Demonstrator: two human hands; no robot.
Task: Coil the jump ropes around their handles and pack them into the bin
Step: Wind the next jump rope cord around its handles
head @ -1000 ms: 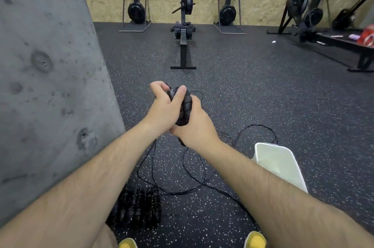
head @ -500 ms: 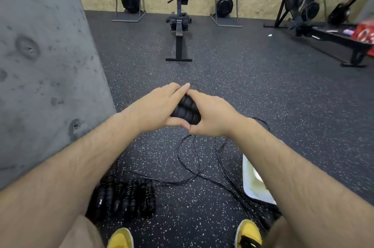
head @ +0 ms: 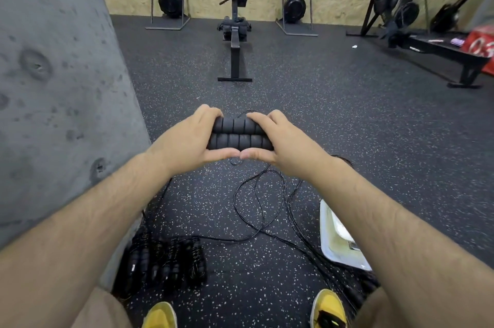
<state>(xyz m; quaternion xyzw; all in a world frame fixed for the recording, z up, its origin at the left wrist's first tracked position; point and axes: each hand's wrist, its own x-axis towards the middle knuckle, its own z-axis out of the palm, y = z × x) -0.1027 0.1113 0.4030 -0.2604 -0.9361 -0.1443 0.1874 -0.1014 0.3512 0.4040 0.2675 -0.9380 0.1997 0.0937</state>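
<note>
1. Head view: the left hand [head: 184,140] and right hand [head: 283,141] hold two black ribbed foam jump-rope handles [head: 240,135] side by side. The handles run lengthwise between the hands, raised above the floor.
2. Both hands are closed on the pair. Fingers curl over the far side at each end, thumbs press along the near underside, and the thumb tips touch.
3. A thin black cord [head: 256,207] drops from below the hands and lies in loose, crossing loops on the dark speckled rubber floor [head: 347,113], not yet wound. The fingers hide where it joins the handles, so I cannot tell at which end.
4. A white plastic bin [head: 334,242] sits under the right forearm, partly covered by it. A bundle of coiled black ropes [head: 165,263] lies under the left forearm, beside a grey concrete pillar [head: 53,87].
5. The foam handles look light, soft and grippy, and the ridges should stop a slip. The cord looks thin, springy and slick, so it will likely unwind if let slack.
6. The best hold is probably one hand clamping both handles at mid-length. The other hand would pinch the cord close to that hand and wind it under light tension.
7. The crossed loops below the hands may snag, so feeding the cord slowly seems wise.
</note>
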